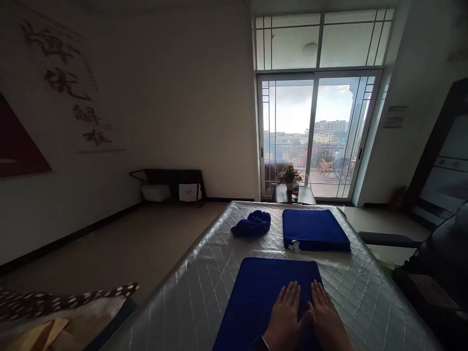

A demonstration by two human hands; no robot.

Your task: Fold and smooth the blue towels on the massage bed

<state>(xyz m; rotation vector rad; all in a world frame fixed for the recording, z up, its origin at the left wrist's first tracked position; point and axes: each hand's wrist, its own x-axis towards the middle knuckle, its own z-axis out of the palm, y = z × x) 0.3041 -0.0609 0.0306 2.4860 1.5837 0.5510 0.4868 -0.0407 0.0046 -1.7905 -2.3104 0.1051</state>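
A blue cloth (252, 297), flat and straight-edged like a towel, lies nearest me on the table; its near end runs out of view. My left hand (287, 312) rests palm down on it, fingers stretched out. Beside it, my right hand (323, 307) lies flat along the cloth's right edge, the thumbs close together. Farther off on the right sits a neat stack of folded blue cloths (314, 229) with white tags at its front edge. To the left of that stack is a crumpled blue cloth (252, 224).
A silvery quilted cover (190, 292) spreads over the table. Beyond its far edge stands a small dark table (303, 196) with a potted plant (288, 174) and a bottle (295, 186), before glass sliding doors. A dark chair (438, 258) is at right, a polka-dotted fabric (69, 298) at lower left.
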